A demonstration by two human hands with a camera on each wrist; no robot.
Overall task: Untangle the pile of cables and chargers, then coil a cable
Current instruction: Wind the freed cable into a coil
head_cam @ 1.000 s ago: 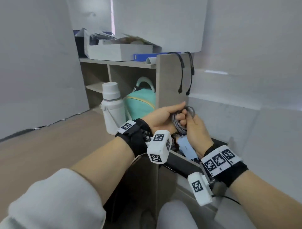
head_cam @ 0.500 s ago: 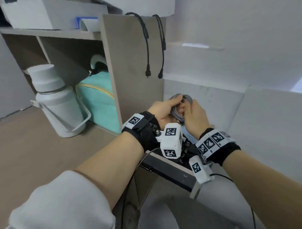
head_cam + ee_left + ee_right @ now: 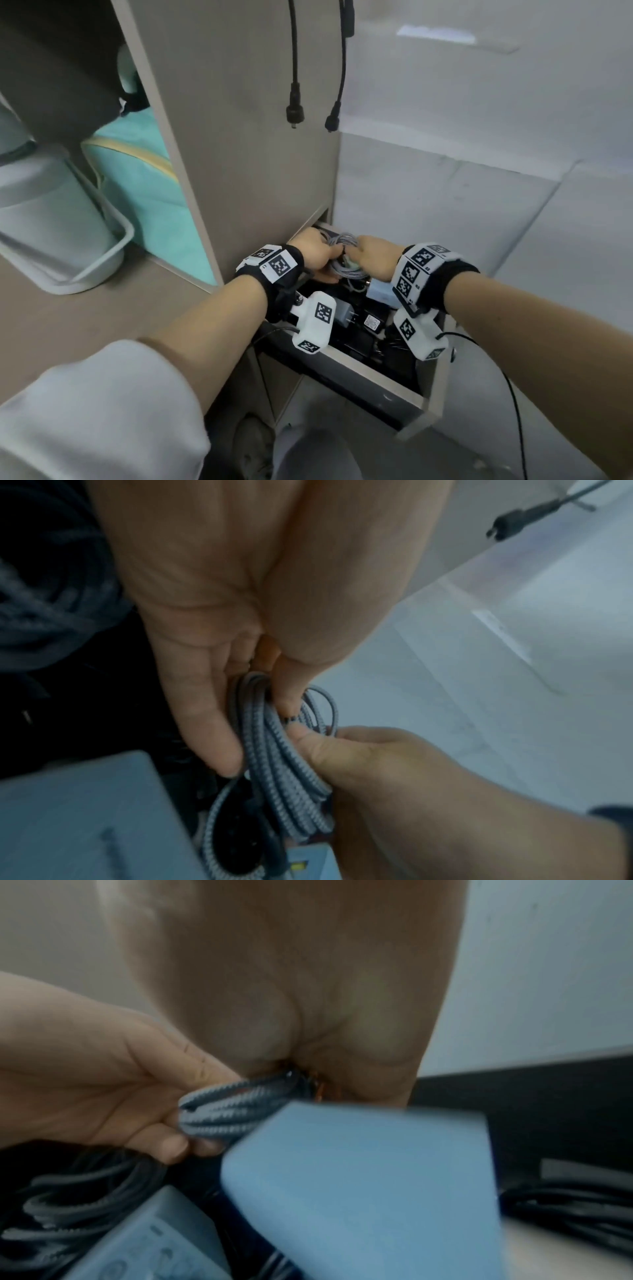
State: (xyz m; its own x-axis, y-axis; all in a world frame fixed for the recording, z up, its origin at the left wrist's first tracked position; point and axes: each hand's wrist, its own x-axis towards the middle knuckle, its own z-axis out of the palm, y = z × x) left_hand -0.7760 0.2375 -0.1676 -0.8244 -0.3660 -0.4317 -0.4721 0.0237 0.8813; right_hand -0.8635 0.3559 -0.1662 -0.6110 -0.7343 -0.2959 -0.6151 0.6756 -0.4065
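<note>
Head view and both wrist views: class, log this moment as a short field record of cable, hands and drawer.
cable: grey braided cable, wound in several loops
left hand: fingers curled round the loops
right hand: pinches the same coil
position: coil held over the back of the open wooden drawer
drawer contents: black chargers, dark cables, light blue box
above: two black plugs hang down the cabinet side

Two hands, the left hand [image 3: 317, 255] and the right hand [image 3: 371, 257]; one coiled grey braided cable [image 3: 342, 270]; two black cable ends [image 3: 295, 113] hanging; one open drawer [image 3: 373, 380]; one light blue charger block [image 3: 380, 291].
</note>
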